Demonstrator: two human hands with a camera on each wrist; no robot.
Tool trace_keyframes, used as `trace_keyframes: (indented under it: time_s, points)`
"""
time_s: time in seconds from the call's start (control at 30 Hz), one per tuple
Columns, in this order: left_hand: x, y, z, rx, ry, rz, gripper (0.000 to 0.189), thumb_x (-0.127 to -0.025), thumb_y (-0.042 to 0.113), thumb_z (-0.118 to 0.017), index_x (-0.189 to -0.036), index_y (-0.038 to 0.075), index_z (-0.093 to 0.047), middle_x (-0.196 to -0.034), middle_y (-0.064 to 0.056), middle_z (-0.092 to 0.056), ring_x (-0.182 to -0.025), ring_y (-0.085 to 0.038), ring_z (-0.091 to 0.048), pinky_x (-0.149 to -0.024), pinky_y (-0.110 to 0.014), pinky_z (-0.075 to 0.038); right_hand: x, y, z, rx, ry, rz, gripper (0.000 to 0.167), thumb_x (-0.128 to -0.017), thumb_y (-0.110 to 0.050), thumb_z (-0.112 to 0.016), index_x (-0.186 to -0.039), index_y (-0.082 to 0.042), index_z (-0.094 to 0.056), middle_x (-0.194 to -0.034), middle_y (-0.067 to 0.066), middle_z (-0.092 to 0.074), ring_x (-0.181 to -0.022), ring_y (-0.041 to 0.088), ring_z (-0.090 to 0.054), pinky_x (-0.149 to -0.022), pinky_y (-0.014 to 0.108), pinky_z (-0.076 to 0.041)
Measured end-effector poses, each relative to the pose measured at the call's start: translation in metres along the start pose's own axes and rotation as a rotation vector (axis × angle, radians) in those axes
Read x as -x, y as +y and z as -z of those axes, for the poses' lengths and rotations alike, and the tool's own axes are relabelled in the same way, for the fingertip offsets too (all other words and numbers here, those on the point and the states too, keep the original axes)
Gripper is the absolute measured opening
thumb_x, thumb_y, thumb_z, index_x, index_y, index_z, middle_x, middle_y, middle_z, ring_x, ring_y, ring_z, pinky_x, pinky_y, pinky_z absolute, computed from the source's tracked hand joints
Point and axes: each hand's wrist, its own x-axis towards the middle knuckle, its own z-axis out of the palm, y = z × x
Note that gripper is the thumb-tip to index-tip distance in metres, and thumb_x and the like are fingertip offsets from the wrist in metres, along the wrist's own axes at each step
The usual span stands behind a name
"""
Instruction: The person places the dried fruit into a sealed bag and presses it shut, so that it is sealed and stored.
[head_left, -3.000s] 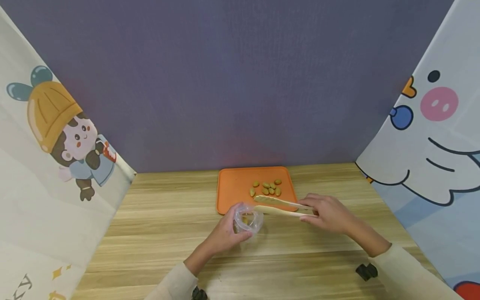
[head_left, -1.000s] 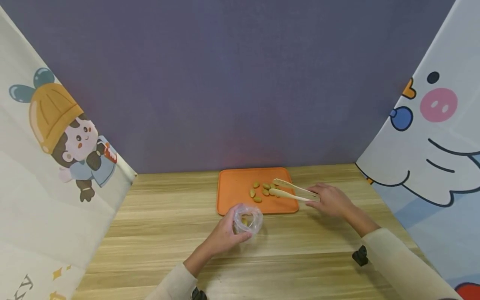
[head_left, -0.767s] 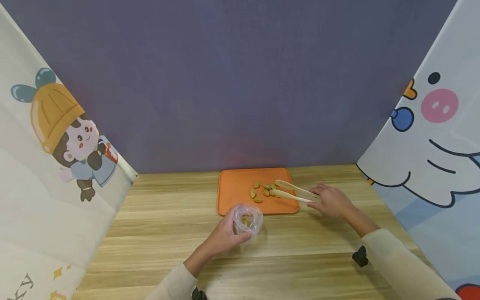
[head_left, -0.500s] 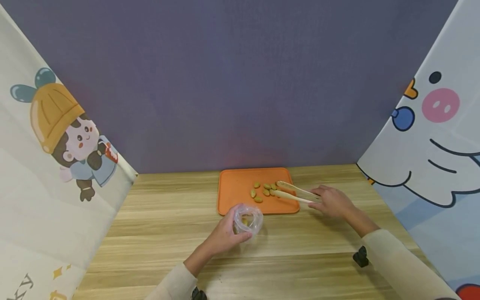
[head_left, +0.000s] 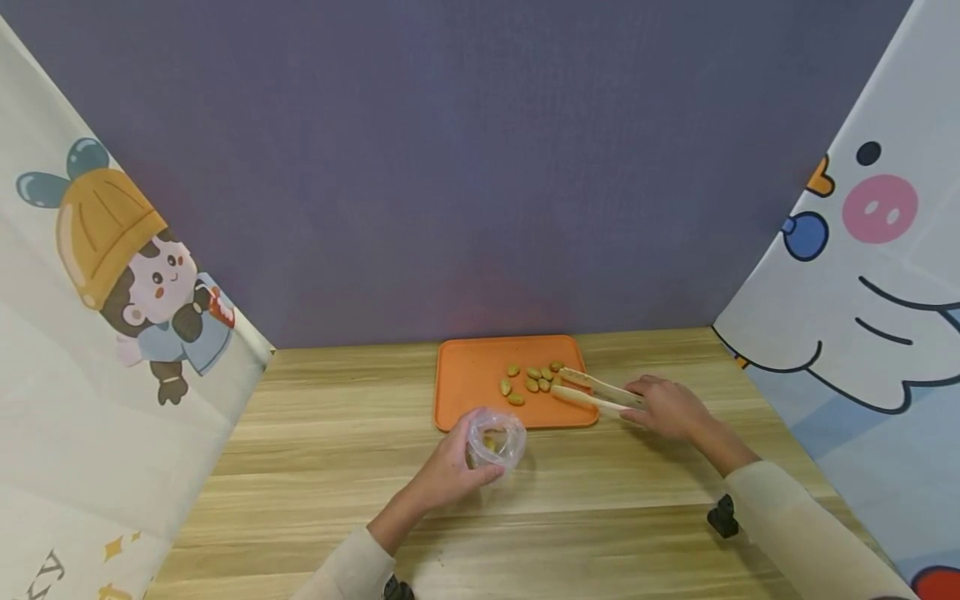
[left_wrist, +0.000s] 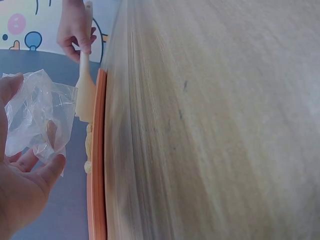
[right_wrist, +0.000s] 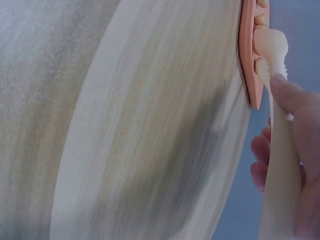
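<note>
Your left hand (head_left: 450, 471) curls round the clear bag (head_left: 514, 446) in front of the orange tray (head_left: 465, 375), while your right hand (head_left: 667, 408) grips the tongs (head_left: 577, 396), slightly open, near the brown pieces (head_left: 533, 373) on this tray.

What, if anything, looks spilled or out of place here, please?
Nothing stands out: the brown pieces lie within the orange tray, the left hand holds the clear bag, and the right hand grips the tongs.
</note>
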Motion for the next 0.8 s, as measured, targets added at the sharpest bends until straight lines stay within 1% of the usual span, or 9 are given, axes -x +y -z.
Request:
trace_keyframes:
  time_s: [0.1,0.27,0.5,0.6,0.8]
  points:
    - [0.0004,-0.0006,-0.0003,0.004,0.003,-0.004,0.095,-0.085,0.041,-0.08,-0.158,0.011,-0.027,-0.15,-0.012,-0.048,-0.132,-0.028,-0.053,-0.109,-0.054,-0.045,0.0002,0.0003,-0.0011,-0.002,0.004,0.006,0.045,-0.089,-0.039,-0.076,-0.117,-0.004,-0.073,-0.105,0.013,-0.073,-0.089,0.03,-0.069,-0.075,0.048,-0.057]
    - [0.0003,-0.0019,-0.0005,-0.011,0.006,0.001,0.095,-0.085,0.041,-0.08,-0.158,0.011,-0.027,-0.149,-0.01,-0.049,-0.131,-0.027,-0.054,-0.109,-0.052,-0.046,0.0001,0.0003,-0.0019,0.002,0.011,0.009,0.044,-0.088,-0.037,-0.078,-0.116,-0.004,-0.073,-0.106,0.013,-0.073,-0.088,0.03,-0.07,-0.074,0.049,-0.058]
    - [0.0004,-0.0026,-0.0007,-0.004,0.011,-0.001,0.096,-0.085,0.04,-0.08,-0.158,0.007,-0.027,-0.148,-0.011,-0.05,-0.129,-0.027,-0.055,-0.107,-0.052,-0.046,-0.0006,-0.0017,-0.0002,0.004,0.009,-0.005,0.041,-0.088,-0.035,-0.079,-0.115,-0.005,-0.073,-0.107,0.012,-0.073,-0.088,0.029,-0.07,-0.074,0.048,-0.058]
    - [0.0003,-0.0031,-0.0006,-0.005,0.008,0.003,0.096,-0.085,0.041,-0.08,-0.158,0.008,-0.028,-0.148,-0.01,-0.05,-0.13,-0.027,-0.055,-0.108,-0.052,-0.046,-0.001,-0.0015,0.0,0.012,0.005,-0.007,0.041,-0.088,-0.035,-0.078,-0.115,-0.005,-0.073,-0.107,0.012,-0.073,-0.088,0.029,-0.07,-0.073,0.048,-0.058]
    - [0.0006,-0.003,-0.0003,-0.007,0.006,0.003,0.097,-0.085,0.041,-0.08,-0.158,0.006,-0.027,-0.149,-0.012,-0.05,-0.13,-0.027,-0.054,-0.108,-0.053,-0.045,-0.0007,-0.0012,-0.0012,0.011,0.008,-0.002,0.041,-0.088,-0.036,-0.079,-0.114,-0.006,-0.074,-0.106,0.011,-0.074,-0.087,0.028,-0.07,-0.073,0.047,-0.058]
